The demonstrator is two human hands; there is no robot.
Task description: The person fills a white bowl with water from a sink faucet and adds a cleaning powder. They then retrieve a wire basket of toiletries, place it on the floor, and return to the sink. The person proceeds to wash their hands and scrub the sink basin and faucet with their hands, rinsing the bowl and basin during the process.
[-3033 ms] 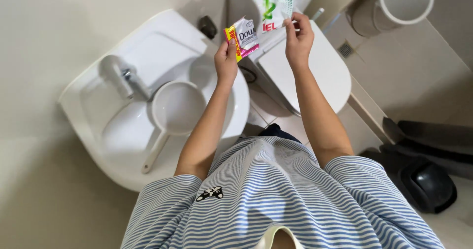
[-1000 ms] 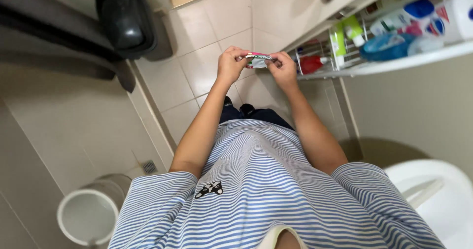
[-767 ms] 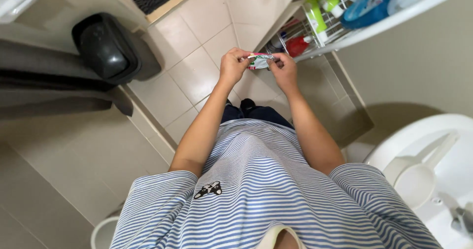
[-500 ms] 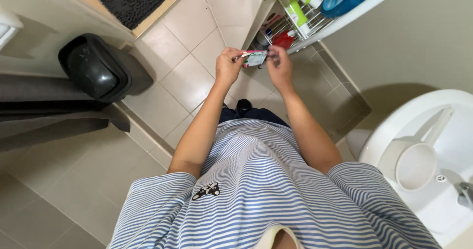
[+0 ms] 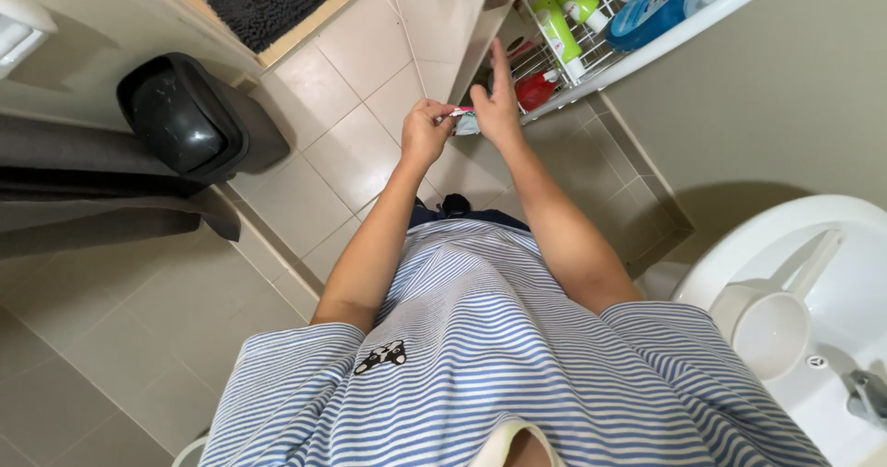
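Since the previous view the right hand (image 5: pixel 499 97) has opened — fingers now extended upward, no longer pinching — while the left hand (image 5: pixel 427 130) stays clamped on the small sachet (image 5: pixel 465 116), held between both hands above the tiled floor (image 5: pixel 360 144), near the wire rack (image 5: pixel 591 51) of bottles. Black bin (image 5: pixel 180 116) at left; white sink (image 5: pixel 813 245) with dipper (image 5: pixel 771 328) at right. Sound handling, as judged: keep the pinch firm at the sachet's edge.
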